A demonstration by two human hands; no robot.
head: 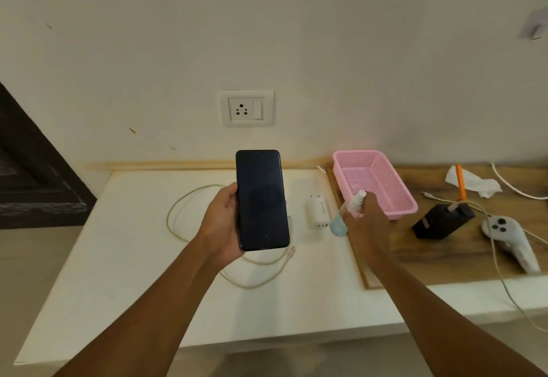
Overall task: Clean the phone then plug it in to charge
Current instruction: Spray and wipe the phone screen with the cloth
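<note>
You're at the cleaning step: your left hand grips the phone screen-up above the tabletop, your right hand holds the spray bottle. Next, aim the nozzle at the screen.

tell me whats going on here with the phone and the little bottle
A person holds a dark-screened phone upright in the left hand, above a white table. The right hand grips a small spray bottle, its nozzle towards the phone, so the cleaning seems about to begin or under way. Nothing is plugged in yet: the charging cable lies looped on the table, the white adapter lies beside it, and the wall socket is empty.
</note>
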